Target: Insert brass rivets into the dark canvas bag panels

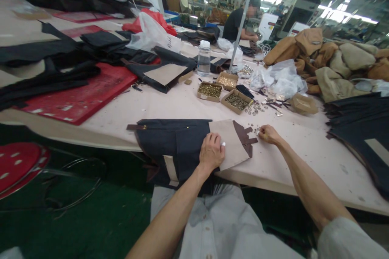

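Pale grey shirt cloth (209, 226) is filling the space nearest the camera, below both hands. Above it, the left hand (212, 151) is lying palm down, fingers loosely spread, pressing on a dark fabric piece (188, 141) rather than clasping it; that piece is extending leftward from the hand and partly hanging over the edge of the table (267, 176). Right of this hand, a beige panel (229, 139) is running toward brown straps (249, 141). Just past the strap ends, the right hand (269, 134) is forming a nearly closed pinch; whether it is holding anything cannot be told. Small metal fittings (252, 125) are lying just left of the pinch. Beyond it, a cardboard box (231, 107) is holding more metal parts. Farther beyond the left hand, a white plastic bag (152, 34) is showing dark handwriting, not clearly legible. Beyond the right hand, a white machine (267, 28) is bearing red marking too small to read.
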`<state>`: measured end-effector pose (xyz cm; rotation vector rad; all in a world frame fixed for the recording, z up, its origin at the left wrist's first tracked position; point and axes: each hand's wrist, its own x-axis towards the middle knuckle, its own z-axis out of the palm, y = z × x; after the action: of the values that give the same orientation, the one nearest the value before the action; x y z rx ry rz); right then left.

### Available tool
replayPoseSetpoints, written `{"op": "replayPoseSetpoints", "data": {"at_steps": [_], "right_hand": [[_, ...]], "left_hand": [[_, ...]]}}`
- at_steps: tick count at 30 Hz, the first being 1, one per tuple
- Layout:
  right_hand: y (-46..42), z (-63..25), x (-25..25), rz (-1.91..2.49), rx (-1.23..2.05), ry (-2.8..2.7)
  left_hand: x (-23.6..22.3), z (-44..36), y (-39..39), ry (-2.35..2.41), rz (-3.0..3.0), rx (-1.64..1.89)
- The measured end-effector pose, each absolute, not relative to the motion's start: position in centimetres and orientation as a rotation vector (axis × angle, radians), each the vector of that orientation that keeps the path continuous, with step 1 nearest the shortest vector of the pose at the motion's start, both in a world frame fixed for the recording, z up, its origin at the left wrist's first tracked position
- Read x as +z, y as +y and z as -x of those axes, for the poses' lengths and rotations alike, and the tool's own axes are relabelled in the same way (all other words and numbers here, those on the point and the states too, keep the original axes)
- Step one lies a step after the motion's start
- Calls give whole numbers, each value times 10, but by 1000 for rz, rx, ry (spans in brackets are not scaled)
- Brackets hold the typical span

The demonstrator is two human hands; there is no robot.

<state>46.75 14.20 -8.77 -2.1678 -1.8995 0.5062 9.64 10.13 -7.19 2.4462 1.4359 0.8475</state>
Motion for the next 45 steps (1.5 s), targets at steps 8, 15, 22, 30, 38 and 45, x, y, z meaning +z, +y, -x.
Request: {"op": "replayPoseSetpoints", "data": {"at_steps": [8, 15, 22, 30, 38, 45], "right_hand": [[125, -425, -75, 2023, 448, -2071], [116, -388, -84, 1820, 690, -2097], [124, -394, -86, 1854, 793, -2021], [160, -399, -81, 2121, 1196, -1597], [177, -394, -71, 2122, 1413, -1614], [149, -392, -61, 1876, 1329, -1718]], "left_hand": [[-72, -94, 99, 1435, -2452, 864], [-73, -95, 98, 1434, -2443, 847], [-74, -95, 100, 1419, -2445, 850], [-80, -100, 104, 1426, -2456, 845], [-76, -98, 101, 1419, -2468, 863], [-75, -90, 95, 1429, -2476, 903]]}}
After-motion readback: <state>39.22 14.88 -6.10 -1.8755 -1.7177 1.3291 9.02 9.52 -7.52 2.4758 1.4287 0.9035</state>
